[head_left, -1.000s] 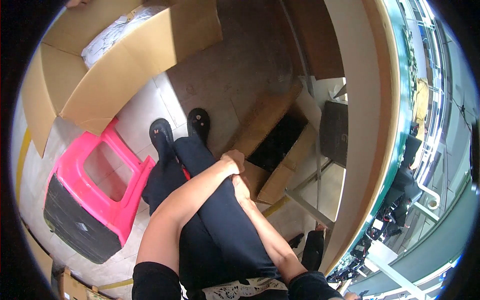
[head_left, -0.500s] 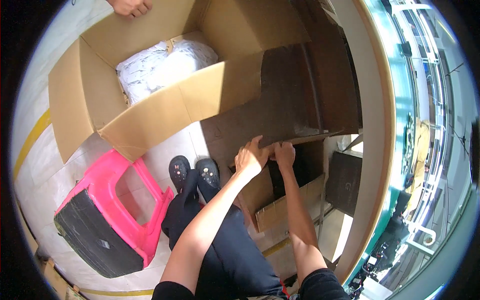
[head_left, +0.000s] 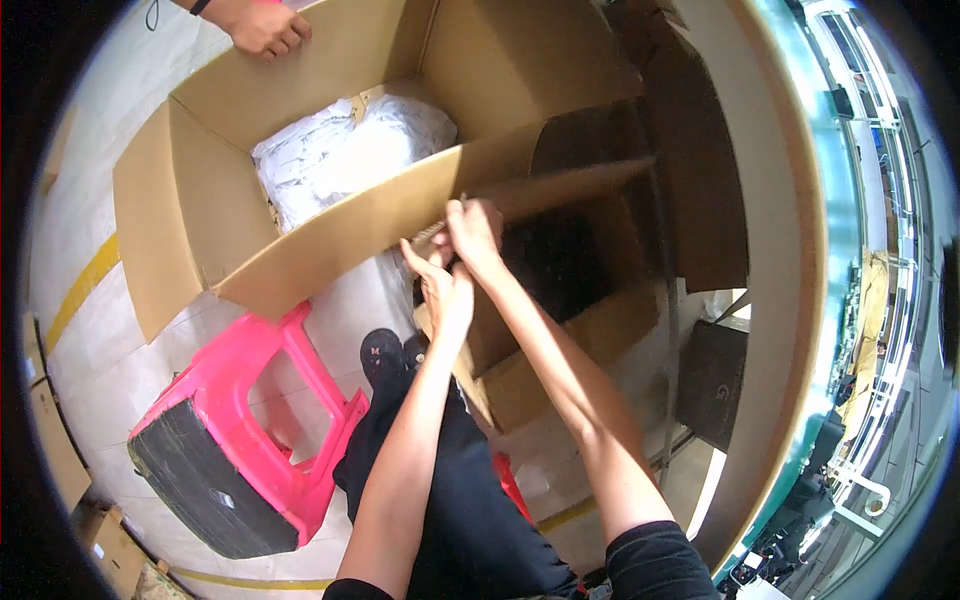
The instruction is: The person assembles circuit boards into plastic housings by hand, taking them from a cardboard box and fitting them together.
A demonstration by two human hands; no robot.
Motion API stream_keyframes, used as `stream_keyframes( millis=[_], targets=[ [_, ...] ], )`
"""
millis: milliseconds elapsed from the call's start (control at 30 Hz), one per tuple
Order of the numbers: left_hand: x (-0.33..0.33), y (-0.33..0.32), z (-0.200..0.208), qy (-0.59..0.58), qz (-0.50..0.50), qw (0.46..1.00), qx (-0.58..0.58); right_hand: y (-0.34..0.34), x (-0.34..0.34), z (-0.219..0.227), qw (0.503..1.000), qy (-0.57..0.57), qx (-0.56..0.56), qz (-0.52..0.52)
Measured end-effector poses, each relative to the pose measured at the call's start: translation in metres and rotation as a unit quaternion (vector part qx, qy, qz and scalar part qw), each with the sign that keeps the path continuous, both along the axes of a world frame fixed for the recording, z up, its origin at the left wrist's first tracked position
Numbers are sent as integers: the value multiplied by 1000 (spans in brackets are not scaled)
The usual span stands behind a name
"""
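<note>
A smaller brown cardboard box (head_left: 535, 395) with dark inside stands half under the bench, its upper flap raised. At that flap's left end my right hand (head_left: 473, 232) is closed on the cardboard edge. Just below and left of it, my left hand (head_left: 445, 290) holds the same corner, its thumb and fingers around the edge and partly hidden. Touching the flap from behind is a large open cardboard box (head_left: 345, 225) with white wrapped bundles (head_left: 350, 145) inside.
Another person's hand (head_left: 270, 30) rests at the large box's far rim. A pink stool (head_left: 325, 400) with a black top (head_left: 205, 485) lies tipped over at left. The bench edge (head_left: 790, 200) runs down the right side; a dark box (head_left: 712, 385) stands beneath it.
Both my hands have moved left and away from me along the smaller box's flap, which has swung up toward the large box. The view has shifted slightly.
</note>
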State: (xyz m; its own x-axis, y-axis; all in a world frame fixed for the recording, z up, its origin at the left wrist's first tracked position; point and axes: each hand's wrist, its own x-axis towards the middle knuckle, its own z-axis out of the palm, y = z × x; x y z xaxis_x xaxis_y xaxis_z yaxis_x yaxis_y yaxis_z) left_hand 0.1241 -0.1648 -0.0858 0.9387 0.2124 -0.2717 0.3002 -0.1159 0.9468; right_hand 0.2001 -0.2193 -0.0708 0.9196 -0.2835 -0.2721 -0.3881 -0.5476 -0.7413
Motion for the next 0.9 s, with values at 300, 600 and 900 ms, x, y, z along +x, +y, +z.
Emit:
stream_keyframes(
  millis=[300,600,900],
  targets=[
    [6,45,-19,-11,25,1000,4,6,-106,-59,994,18,-78,74],
    [-20,50,-34,57,65,996,12,-64,-240,7,862,282,-378,185],
    [-38,19,51,27,21,995,-98,-169,-540,-78,953,51,-285,-90]
  ],
)
